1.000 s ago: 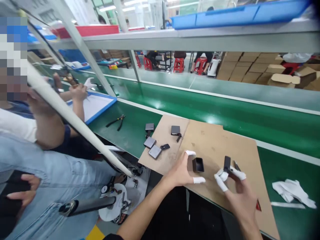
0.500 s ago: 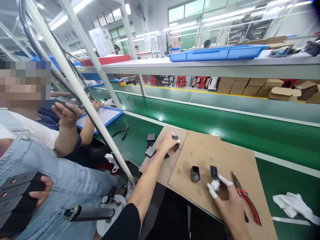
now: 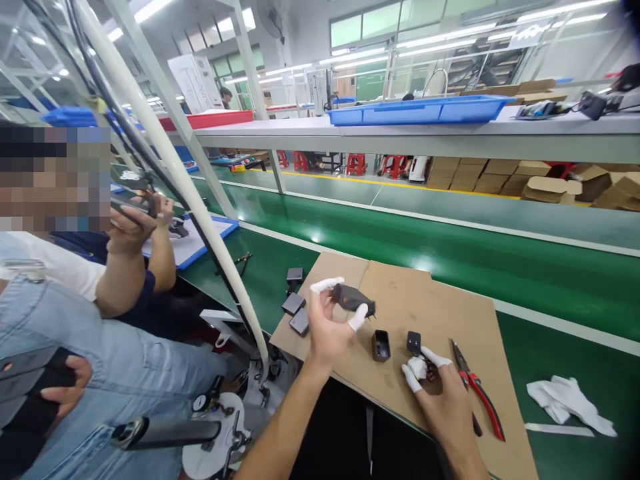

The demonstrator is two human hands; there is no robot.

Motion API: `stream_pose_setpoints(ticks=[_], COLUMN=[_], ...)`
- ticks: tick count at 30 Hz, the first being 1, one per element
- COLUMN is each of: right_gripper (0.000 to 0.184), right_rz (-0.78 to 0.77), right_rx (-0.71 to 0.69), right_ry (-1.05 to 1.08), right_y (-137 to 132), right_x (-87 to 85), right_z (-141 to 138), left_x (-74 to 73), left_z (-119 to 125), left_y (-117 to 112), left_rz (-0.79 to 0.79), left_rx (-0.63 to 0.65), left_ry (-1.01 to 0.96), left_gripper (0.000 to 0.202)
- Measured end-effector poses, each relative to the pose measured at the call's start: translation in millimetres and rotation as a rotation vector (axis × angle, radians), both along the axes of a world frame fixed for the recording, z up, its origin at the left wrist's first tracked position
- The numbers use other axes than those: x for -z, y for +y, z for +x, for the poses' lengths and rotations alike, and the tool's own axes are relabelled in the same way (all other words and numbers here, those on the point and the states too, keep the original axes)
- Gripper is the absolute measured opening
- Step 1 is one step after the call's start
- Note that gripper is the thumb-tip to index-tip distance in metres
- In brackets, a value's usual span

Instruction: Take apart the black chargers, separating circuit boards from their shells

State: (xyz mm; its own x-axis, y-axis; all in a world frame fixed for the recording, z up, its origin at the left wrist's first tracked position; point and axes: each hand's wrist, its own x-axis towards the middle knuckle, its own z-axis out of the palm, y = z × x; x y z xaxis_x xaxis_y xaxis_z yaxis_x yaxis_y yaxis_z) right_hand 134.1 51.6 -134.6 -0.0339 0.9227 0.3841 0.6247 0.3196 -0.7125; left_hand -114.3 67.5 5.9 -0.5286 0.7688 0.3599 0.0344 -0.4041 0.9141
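Head view: left fingers (image 3: 326,286) are grasping a dark block-shaped part (image 3: 351,300) above a brown cardboard sheet (image 3: 445,303); right fingers (image 3: 437,357) are pinching a black square piece (image 3: 414,342) farther right. This holding step is seemingly calling for steadiness.

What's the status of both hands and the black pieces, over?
Left hand holding dark piece, raised. Right hand gripping small black piece. Open black box on cardboard between hands. Pliers close by right hand, seemingly not in the way.
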Motion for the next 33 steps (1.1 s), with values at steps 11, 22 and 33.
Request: stream_pose_setpoints(ticks=[11,22,33], right_gripper=[0.054,0.049,0.042], right_rz=[0.018,0.035,0.054], right_rx=[0.01,-0.011,0.004], right_ry=[-0.083,-0.122,-0.162], right_y=[4.4,8.1,7.2], right_x=[4.9,14.7,19.7], right_z=[0.0,3.5,5.3], left_x=[-31.9,-32.3,-45.9], left_z=[-4.5,29.6,32.9], left_y=[-38.8,-43.4,-23.1], left_rz=[0.275,0.572,0.386], left_rx=[0.063,-0.747,-0.79], left_ry=[0.563,0.442,0.293], left_gripper=[0.077,0.066,0.052])
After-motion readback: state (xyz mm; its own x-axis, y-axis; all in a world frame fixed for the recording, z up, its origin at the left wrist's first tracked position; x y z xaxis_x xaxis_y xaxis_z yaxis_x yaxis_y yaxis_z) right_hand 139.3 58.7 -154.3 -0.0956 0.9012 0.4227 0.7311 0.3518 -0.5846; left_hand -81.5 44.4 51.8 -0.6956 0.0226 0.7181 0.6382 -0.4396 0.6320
